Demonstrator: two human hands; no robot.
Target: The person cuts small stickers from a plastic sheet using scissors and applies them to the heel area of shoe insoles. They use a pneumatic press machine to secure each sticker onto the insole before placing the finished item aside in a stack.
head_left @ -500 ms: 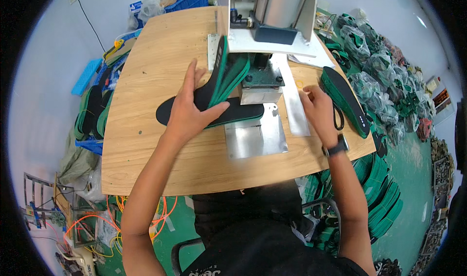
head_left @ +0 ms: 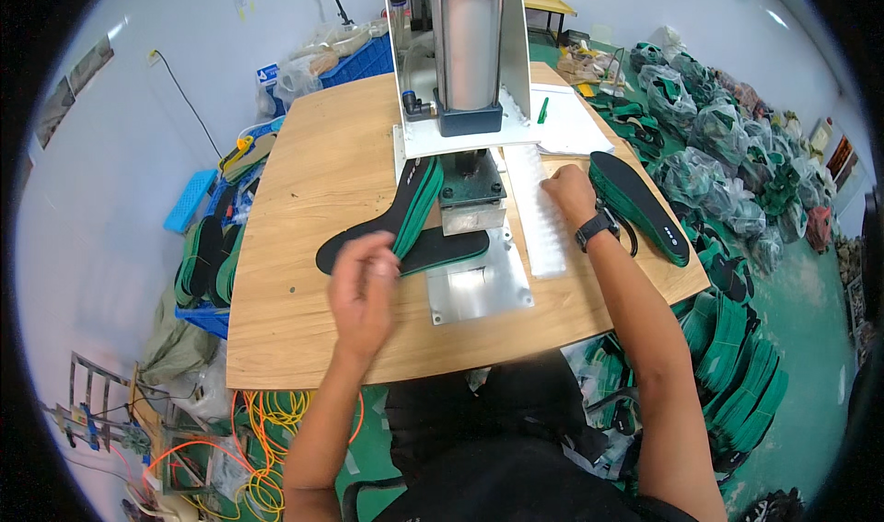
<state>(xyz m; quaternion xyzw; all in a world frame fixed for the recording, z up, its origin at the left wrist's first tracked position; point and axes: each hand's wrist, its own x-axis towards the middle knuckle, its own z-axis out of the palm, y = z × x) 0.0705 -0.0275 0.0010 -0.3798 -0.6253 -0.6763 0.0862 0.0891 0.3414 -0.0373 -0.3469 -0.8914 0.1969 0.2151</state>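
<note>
We see a black-and-green stack of insoles (head_left: pixel 422 204) just left of the press block (head_left: pixel 472 214), its upper end slanting away from us. Across its near end runs a flat insole (head_left: pixel 451 249), also black with a green edge, whose right end lies over the shiny metal plate (head_left: pixel 481 292), close by the block's lower edge.

The left hand (head_left: pixel 364 287) is at the near end of these insoles, its fingers loosely bent. The right hand (head_left: pixel 571 195), a dark watch (head_left: pixel 597 227) on its wrist, has its fingers curled inward beside a clear strip (head_left: pixel 537 218). With the left hand blurred and the right one turned away, we cannot tell whether either pinches anything.

Just right of the right hand we find a second stack (head_left: pixel 638 209) of black-and-green insoles lying on the wooden table (head_left: pixel 304 172), near the table's right edge. Above the block stands the press's metal cylinder (head_left: pixel 468 52), and to the right behind it we see white paper (head_left: pixel 575 131) with a green pen (head_left: pixel 543 110) on it. Beyond the table are a blue crate (head_left: pixel 204 321) holding insoles on the left, plastic bags (head_left: pixel 714 135) on the right, and yellow and orange hoses (head_left: pixel 267 467) on the green floor.
</note>
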